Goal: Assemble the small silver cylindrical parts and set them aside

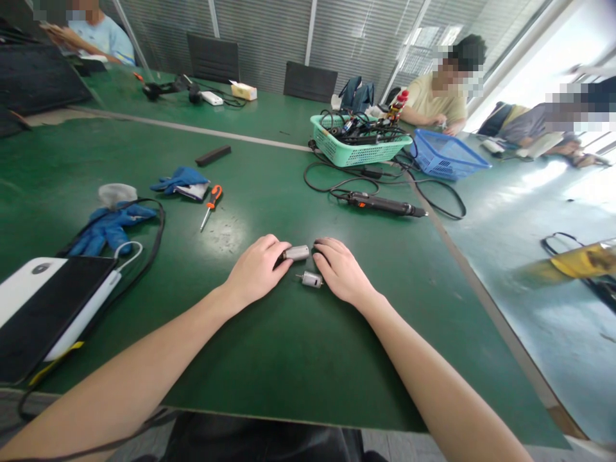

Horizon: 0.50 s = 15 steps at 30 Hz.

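Observation:
My left hand rests on the green table, its fingers closed on one end of a small silver cylindrical motor. My right hand lies palm down just right of that motor, fingers curled, fingertips at the motor's other end; whether they grip it I cannot make out. A second small silver motor lies on the table between my two hands, touched by neither.
An orange-handled screwdriver, blue gloves and a tablet with a white power bank lie at left. An electric screwdriver with cable, a green basket and a blue basket sit beyond. Other people sit at the far sides.

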{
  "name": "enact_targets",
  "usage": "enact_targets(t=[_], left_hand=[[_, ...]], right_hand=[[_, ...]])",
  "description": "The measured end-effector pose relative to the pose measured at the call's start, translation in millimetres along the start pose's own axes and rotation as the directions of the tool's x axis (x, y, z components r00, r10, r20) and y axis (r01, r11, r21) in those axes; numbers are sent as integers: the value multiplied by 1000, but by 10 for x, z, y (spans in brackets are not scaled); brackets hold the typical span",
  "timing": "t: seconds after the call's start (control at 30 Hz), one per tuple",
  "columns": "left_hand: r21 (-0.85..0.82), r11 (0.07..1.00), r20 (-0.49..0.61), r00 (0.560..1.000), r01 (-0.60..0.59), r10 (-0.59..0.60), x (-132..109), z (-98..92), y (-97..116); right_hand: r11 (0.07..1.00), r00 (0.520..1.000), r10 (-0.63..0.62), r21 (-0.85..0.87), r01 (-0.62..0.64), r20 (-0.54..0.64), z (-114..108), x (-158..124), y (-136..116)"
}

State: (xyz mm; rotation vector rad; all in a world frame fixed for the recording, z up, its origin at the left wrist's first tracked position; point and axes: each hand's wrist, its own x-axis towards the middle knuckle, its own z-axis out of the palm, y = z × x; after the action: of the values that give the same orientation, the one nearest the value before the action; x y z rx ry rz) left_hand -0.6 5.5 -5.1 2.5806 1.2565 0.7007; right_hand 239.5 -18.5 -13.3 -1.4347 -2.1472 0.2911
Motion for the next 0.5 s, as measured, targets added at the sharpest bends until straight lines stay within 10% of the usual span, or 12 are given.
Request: enact_targets(t=[0.5], left_hand=[[-11,998,-77,995,-64,63,-25,-73,90]], right_hand=[[992,990,-118,56,114,77,-136,-169,-326]])
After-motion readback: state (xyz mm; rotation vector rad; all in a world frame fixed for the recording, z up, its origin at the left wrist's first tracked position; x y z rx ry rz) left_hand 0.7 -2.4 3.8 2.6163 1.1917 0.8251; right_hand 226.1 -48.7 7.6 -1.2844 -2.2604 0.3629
